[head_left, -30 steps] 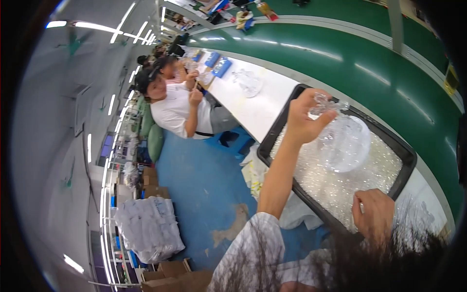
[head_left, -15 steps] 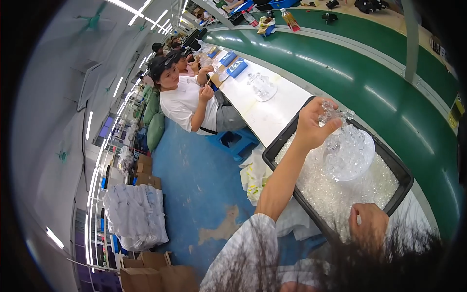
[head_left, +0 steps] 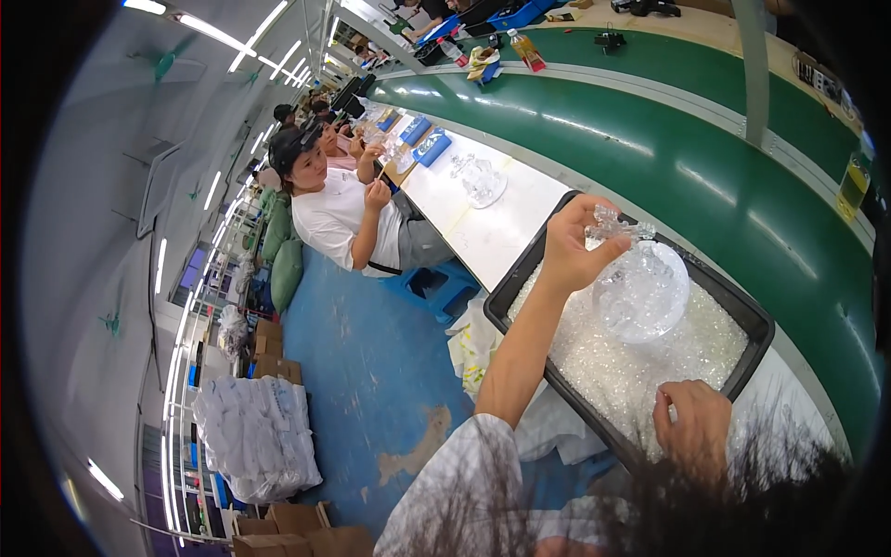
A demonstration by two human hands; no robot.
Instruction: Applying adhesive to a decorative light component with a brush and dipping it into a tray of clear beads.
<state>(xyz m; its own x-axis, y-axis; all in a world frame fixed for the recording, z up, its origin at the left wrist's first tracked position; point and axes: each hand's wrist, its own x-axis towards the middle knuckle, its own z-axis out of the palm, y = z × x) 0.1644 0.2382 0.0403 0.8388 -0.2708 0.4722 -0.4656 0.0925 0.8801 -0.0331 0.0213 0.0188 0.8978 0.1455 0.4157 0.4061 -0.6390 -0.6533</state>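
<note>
My left hand [head_left: 574, 249] is closed round the branching top of a clear plastic ornament [head_left: 642, 295]. The ornament is tilted, and its round disc-shaped base shows over the beads. Beneath it a black tray [head_left: 763, 342] holds a thick layer of small clear glittering beads [head_left: 594, 367]. At the tray's near right side, my right hand [head_left: 698, 425] hangs low over the beads with its fingers curled in. Whatever those fingertips may hold is hidden. Loose hair blurs the lower part of the view and partly covers the right wrist.
Beyond the tray, another clear ornament [head_left: 481, 182] stands on the white table [head_left: 464, 223]. A co-worker [head_left: 339, 200] sits farther along, by blue boxes [head_left: 431, 147]. A green conveyor belt [head_left: 650, 176] runs along the right. A blue stool [head_left: 444, 290] and wrapped bundles [head_left: 260, 432] are on the floor.
The whole scene has shifted slightly left in the view. My left hand still grips the ornament over the tray, and my right hand stays low over the beads, fingers still curled.
</note>
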